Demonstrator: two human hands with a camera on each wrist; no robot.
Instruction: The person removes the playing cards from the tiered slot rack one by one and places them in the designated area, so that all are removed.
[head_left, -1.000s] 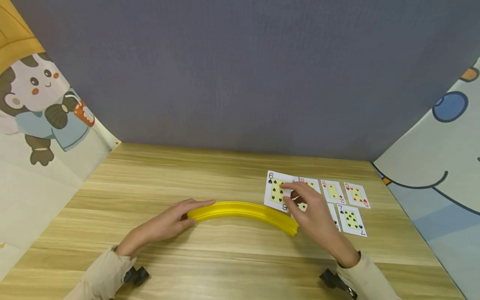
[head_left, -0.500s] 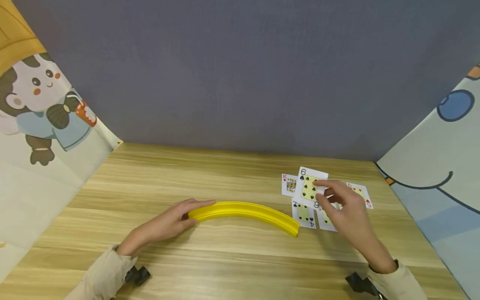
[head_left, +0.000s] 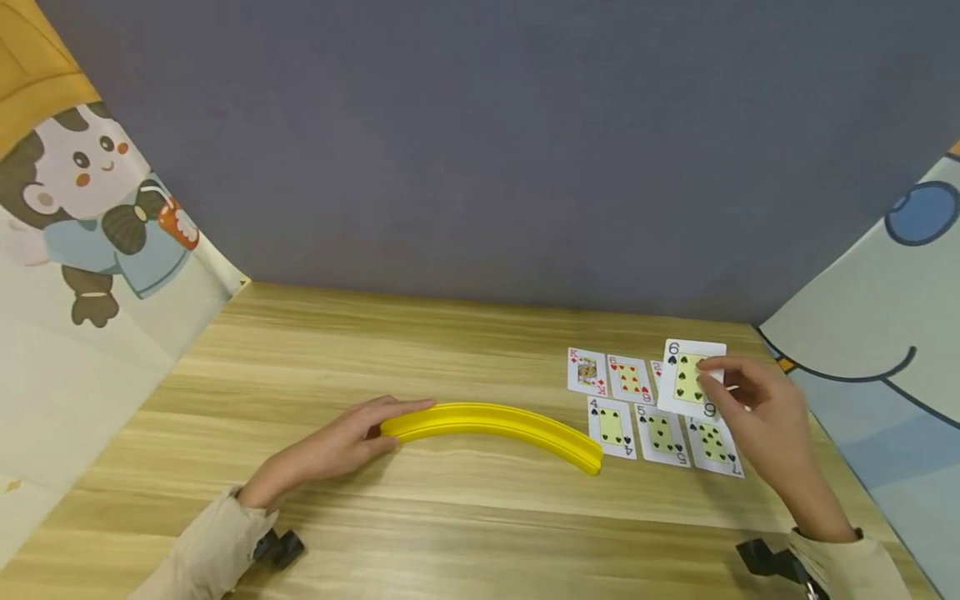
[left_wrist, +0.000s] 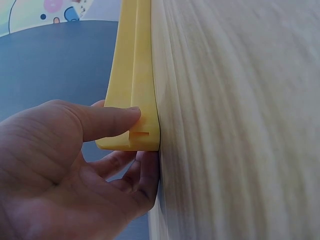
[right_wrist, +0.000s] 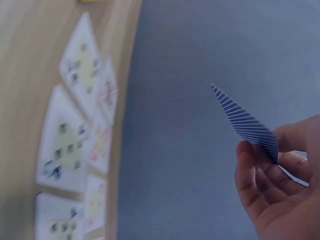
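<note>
My right hand [head_left: 768, 421] pinches a six of spades playing card [head_left: 681, 375] between thumb and fingers. It is held over the right end of two rows of cards. In the right wrist view, the card's striped blue back [right_wrist: 245, 122] shows, tilted and above the table. At the table's middle, my left hand [head_left: 337, 442] grips the left end of a curved yellow track piece [head_left: 495, 417]. The left wrist view has the thumb laid on top of the track's end [left_wrist: 142, 130] and fingers curled by its edge. The track lies on the wood.
The front row holds a four [head_left: 611, 427], a five [head_left: 662, 435] and a seven of spades [head_left: 714, 447]. Behind lie a king of diamonds [head_left: 587, 371], a red six [head_left: 630, 379] and a red two [head_left: 657, 372], mostly covered. A grey wall [head_left: 480, 167] stands behind the table.
My right hand has carried the six of spades rightward across the card rows, uncovering the king, red six, four and five. The left hand and yellow track have stayed in place.
</note>
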